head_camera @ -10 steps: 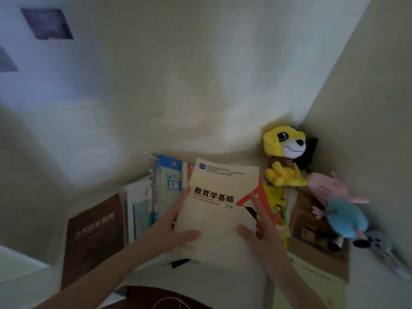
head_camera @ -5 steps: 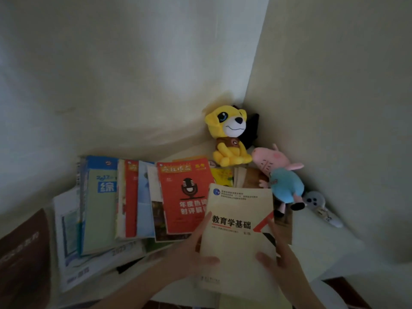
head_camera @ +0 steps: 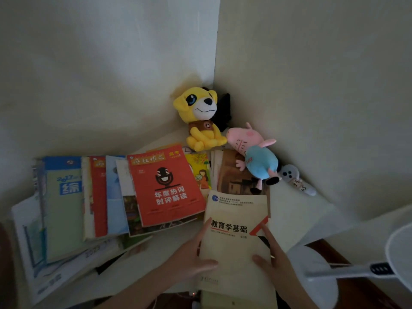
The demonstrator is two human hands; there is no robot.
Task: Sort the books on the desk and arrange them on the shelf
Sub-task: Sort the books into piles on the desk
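A cream book with black Chinese title and a red triangle (head_camera: pixel 236 237) is held above the near edge of the white desk (head_camera: pixel 296 217). My left hand (head_camera: pixel 189 257) grips its left edge with the thumb on the cover. My right hand (head_camera: pixel 275 262) grips its right edge the same way. Spread on the desk to the left lie a red book with a microphone (head_camera: pixel 167 188), a green and blue book (head_camera: pixel 62 206), a red-spined book (head_camera: pixel 98 197), a pale blue book (head_camera: pixel 114 197) and a brown-covered book (head_camera: pixel 234 177).
A yellow plush dog (head_camera: pixel 200 117) sits in the wall corner. A pink pig plush in blue (head_camera: pixel 254 152) lies on the brown book. A small grey toy (head_camera: pixel 294 177) lies by the right wall. A white lamp (head_camera: pixel 367 270) stands at lower right.
The view has swung to the right, so the corner and toys now sit near the middle. Both hands have kept hold of the cream book, which now sits right of the red book.
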